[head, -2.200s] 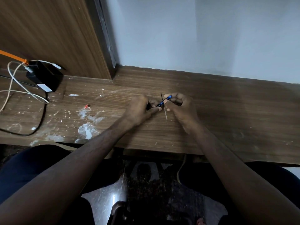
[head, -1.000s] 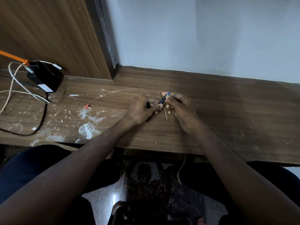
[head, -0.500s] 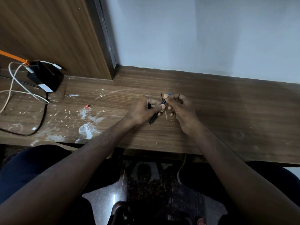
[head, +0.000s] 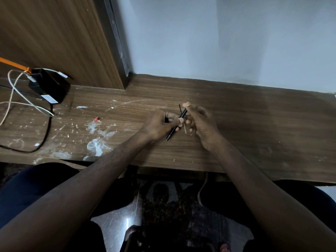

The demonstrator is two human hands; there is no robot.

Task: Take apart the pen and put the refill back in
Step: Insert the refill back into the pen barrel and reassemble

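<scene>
Above the counter (head: 236, 124), the left hand (head: 160, 124) pinches the pen barrel (head: 175, 125) slanting up toward the right hand (head: 200, 119), whose fingertips close on its upper end.

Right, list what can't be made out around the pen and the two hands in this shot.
- Head view: the upper end of the slim dark pen barrel is covered by the right hand, so what caps it is hidden.
- The thin pale refill is partly behind the left hand's thumb and the barrel; too thin to tell which hand holds it.
- The small red object on the wooden desk is too small to identify.
</scene>
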